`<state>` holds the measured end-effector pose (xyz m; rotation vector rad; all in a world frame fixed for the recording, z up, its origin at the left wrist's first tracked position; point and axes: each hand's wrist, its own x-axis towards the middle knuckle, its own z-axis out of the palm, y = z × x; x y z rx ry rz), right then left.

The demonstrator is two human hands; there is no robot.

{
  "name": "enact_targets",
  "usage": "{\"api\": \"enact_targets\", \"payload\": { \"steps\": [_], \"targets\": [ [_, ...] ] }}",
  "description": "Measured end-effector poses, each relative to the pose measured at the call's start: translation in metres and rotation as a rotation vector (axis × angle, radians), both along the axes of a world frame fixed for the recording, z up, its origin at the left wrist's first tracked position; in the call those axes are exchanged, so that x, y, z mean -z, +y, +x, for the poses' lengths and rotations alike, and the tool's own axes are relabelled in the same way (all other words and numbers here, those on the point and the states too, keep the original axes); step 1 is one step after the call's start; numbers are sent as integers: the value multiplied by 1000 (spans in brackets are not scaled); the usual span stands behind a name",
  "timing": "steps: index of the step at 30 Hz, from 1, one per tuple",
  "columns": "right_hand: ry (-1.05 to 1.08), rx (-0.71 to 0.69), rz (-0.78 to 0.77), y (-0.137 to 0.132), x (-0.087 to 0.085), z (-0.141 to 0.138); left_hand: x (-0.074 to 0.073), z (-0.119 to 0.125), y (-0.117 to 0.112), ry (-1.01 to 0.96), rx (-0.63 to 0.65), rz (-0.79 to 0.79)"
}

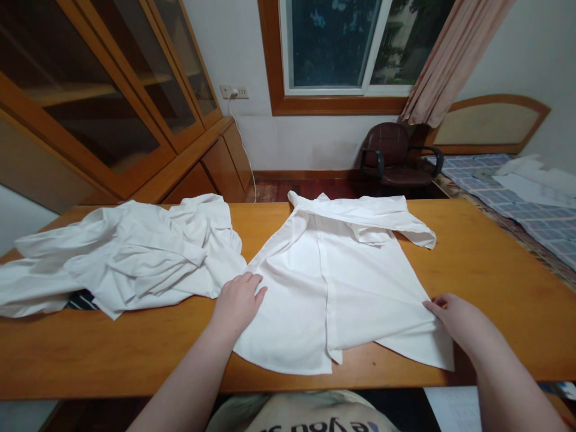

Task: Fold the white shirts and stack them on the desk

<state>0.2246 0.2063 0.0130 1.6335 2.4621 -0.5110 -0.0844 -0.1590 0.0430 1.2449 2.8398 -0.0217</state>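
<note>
A white button-up shirt [292,306] lies front up on the table, its button strip running down the middle and its hem towards me. One sleeve is folded across the top, and its cuff sticks out at the right. My left hand [238,303] rests flat on the shirt's left edge, thumb apart from the fingers. At the right edge, my right hand [454,315] pinches the fabric between thumb and fingers, pulling small creases towards it. Left of my left hand lies a crumpled heap of white clothes [153,252], with a dark striped piece [82,299] partly showing underneath.
The wooden table [486,264] spans the view, with its front edge close to my body. Beyond it stand a glass-door cabinet [184,135] at left and a brown armchair [390,156]. A bed with a checked cover [508,198] is at right.
</note>
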Motion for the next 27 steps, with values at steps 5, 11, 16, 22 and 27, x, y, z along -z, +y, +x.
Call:
{"api": "enact_targets", "payload": {
  "steps": [5,11,16,22,27],
  "targets": [
    [-27,-84,248,-12,-17,-18,-9,7,3,-54,9,-107],
    [154,-477,149,-61,-58,-88,3,21,13,43,69,-87],
    [55,-715,104,-85,-66,-147,3,18,15,-27,72,-91],
    [180,-759,248,-90,-24,-188,0,14,16,-86,44,-73],
    [154,-751,251,-87,7,-193,1,13,17,-99,48,-53]
  ]
}}
